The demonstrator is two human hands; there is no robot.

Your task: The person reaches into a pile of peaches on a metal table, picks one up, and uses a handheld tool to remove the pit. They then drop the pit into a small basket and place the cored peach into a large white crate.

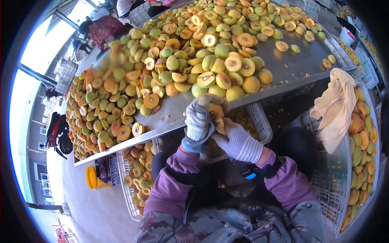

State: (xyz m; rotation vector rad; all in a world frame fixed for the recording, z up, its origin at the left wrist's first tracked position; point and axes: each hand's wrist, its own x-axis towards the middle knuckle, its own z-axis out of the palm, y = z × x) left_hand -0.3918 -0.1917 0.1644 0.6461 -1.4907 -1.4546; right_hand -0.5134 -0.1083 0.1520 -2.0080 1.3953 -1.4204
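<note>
1. As I watch from here, the gloved left hand (198, 121) has its fingers curled around a cut orange fruit (216, 110), its open face showing
2. The gloved right hand (242, 142) meets it from the other side, fingers drawn narrow and pinching the fruit's lower part; their tips are partly hidden
3. That fruit is held up just by the near edge of the metal table (164, 121), above a white crate (264, 125)
4. Across the tabletop spreads a big heap of halved fruit (172, 62), green to orange
5. Over to the right, a peach-coloured cloth (334, 107) drapes over another crate (331, 172)
6. On the floor at left stands a yellow bucket (92, 178)
</note>
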